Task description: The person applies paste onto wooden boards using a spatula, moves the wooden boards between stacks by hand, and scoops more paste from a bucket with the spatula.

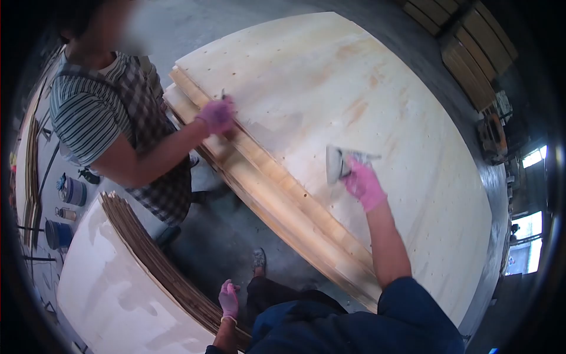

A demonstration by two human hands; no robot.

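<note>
Pink-gloved right hand [364, 183] gripping grey wedge-shaped scraper [333, 165] over pale plywood sheet [424, 159]; pink-gloved left hand [229, 301] hanging low, can't tell if gripping.

Woodworking workshop: large plywood sheets [424, 141] lie stacked; further boards [469, 65] and buckets [58, 235] occupy the grey floor [259, 16].

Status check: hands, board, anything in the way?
Right hand: gripping scraper, over board. Left hand: low, beside left stack, contents unclear. Co-worker's hand at board's edge.

Broad scraper [334, 165] over pale, stained plywood [418, 147].
</note>
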